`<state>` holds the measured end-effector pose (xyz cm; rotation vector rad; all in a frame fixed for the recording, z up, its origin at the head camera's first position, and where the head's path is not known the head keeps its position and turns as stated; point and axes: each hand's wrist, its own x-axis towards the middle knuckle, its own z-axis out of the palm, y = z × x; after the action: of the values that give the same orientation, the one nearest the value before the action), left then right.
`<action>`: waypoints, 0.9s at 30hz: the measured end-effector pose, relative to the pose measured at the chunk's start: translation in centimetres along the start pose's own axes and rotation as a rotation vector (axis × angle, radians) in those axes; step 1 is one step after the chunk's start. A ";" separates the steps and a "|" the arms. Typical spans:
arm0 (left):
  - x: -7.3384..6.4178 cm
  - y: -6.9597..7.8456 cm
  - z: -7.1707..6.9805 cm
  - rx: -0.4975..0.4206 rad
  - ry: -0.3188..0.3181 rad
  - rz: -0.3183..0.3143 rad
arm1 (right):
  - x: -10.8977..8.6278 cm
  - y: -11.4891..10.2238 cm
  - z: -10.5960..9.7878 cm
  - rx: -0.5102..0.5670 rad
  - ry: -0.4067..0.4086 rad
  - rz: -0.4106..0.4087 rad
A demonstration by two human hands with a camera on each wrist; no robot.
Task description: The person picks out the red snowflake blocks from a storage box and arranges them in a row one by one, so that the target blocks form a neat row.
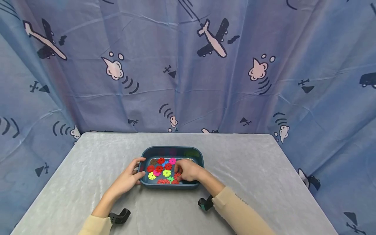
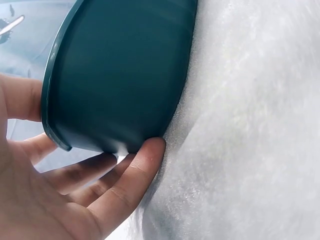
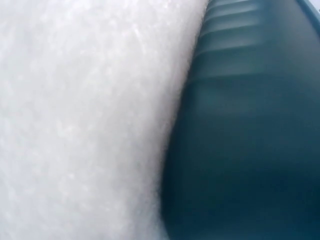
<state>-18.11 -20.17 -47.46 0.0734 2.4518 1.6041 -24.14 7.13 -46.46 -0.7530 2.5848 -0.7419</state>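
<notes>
A dark teal plastic tray (image 1: 185, 186) holds many small notched, flower-shaped plastic discs (image 1: 166, 173) in red, yellow, pink, green, blue and brown. My left hand (image 1: 127, 179) grips the tray's left end; in the left wrist view its fingers (image 2: 127, 187) bend against the outer wall and around the rim. Inside the tray's right half is my right hand (image 1: 189, 170), fingers bent downward beside some red discs (image 1: 177, 176). Whether it pinches one is too small to make out. The right wrist view shows only the tray's outer wall (image 3: 245, 150) and the cloth, without the hand.
A whitish, fuzzy cloth (image 1: 241, 163) covers the table under the tray. Behind and at both sides hangs a blue curtain (image 1: 188, 81) printed with planes and clouds. Dark wrist-worn devices (image 1: 119, 216) sit by both sleeves.
</notes>
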 end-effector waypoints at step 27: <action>0.2 0.1 -0.3 0.015 -0.025 -0.003 | -1.5 -0.6 -2.0 0.296 0.153 -0.062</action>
<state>-18.36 -20.35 -47.34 0.0922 2.4441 1.5740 -23.61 8.34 -44.19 -0.7097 2.5096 -1.2115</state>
